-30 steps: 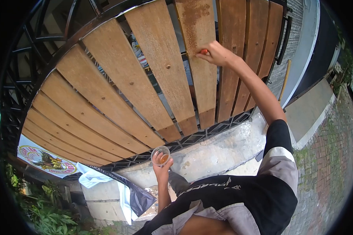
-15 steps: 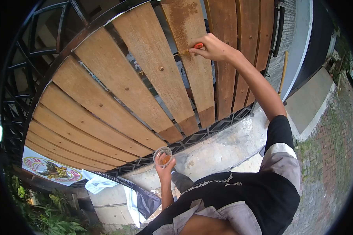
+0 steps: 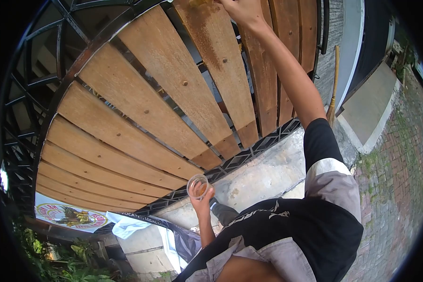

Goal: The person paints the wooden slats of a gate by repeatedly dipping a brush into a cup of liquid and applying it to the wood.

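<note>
My left hand (image 3: 203,206) is wrapped round a clear plastic cup (image 3: 197,180) with a little brownish liquid in it, low in front of the wooden slats. At the top edge of the view, my right hand (image 3: 243,12) is closed and partly cut off. It grips a paintbrush whose yellowish bristles (image 3: 200,3) touch the upper part of a slat (image 3: 232,89). Dark brown wet coating (image 3: 197,28) covers that slat's upper part and thins out into streaks below. Slats to the left look paler and dry; those to the right are a darker reddish brown.
The slats sit in a black metal gate frame (image 3: 87,51). A broom (image 3: 334,89) leans against the wall at right. Below lie a concrete ledge (image 3: 263,174) and brick paving (image 3: 385,188). A printed banner (image 3: 70,214), white cloth (image 3: 127,224) and plants (image 3: 75,263) are at lower left.
My right hand has moved up the slat with the brush, to the top edge of the view. My left hand still holds the cup. The view has shifted slightly.
</note>
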### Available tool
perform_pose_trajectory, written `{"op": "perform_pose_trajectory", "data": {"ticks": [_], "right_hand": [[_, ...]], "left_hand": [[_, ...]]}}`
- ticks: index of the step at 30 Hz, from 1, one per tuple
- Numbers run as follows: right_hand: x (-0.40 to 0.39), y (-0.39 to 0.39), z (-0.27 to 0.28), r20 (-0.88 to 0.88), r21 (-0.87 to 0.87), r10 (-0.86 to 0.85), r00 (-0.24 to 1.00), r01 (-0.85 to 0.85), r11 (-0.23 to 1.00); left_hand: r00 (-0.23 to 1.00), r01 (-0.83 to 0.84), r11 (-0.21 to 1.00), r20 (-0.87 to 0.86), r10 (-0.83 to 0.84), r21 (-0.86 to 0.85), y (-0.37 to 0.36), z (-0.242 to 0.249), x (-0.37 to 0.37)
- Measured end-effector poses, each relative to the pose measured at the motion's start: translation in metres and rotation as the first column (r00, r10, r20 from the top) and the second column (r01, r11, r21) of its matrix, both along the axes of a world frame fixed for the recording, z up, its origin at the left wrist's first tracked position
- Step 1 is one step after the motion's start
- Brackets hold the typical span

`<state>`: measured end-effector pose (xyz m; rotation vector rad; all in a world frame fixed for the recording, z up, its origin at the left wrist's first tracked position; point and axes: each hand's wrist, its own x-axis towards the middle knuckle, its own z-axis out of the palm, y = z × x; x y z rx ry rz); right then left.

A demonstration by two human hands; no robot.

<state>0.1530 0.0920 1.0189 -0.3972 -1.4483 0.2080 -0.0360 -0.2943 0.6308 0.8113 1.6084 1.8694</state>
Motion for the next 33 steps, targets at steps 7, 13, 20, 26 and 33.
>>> {"op": "perform_pose_trajectory", "data": {"ticks": [7,13,20,26,33], "right_hand": [[0.009,0.003,-0.016,0.456,-0.106,0.142,0.879,-0.105,0.989],[-0.003,-0.011,-0.01,0.106,0.191,0.238,0.965,-0.255,0.948],[0.012,-0.021,-0.01,0.426,-0.043,0.168,0.889,-0.166,0.985],[-0.009,-0.004,-0.028,0.28,0.229,0.028,0.96,-0.095,0.969],[-0.034,-0.015,-0.031,-0.285,0.087,0.3,0.911,-0.287,0.954]], "left_hand": [[0.999,-0.035,0.999,0.018,0.034,0.018,-0.001,-0.003,-0.002],[0.999,-0.001,1.0,0.032,0.001,-0.01,0.001,-0.002,0.003],[1.0,0.009,1.0,0.028,-0.009,-0.003,0.002,0.001,0.003],[1.0,0.02,0.999,-0.021,-0.021,-0.035,0.005,0.003,0.002],[1.0,0.006,1.0,-0.006,-0.006,-0.018,0.009,-0.001,0.006]]}}
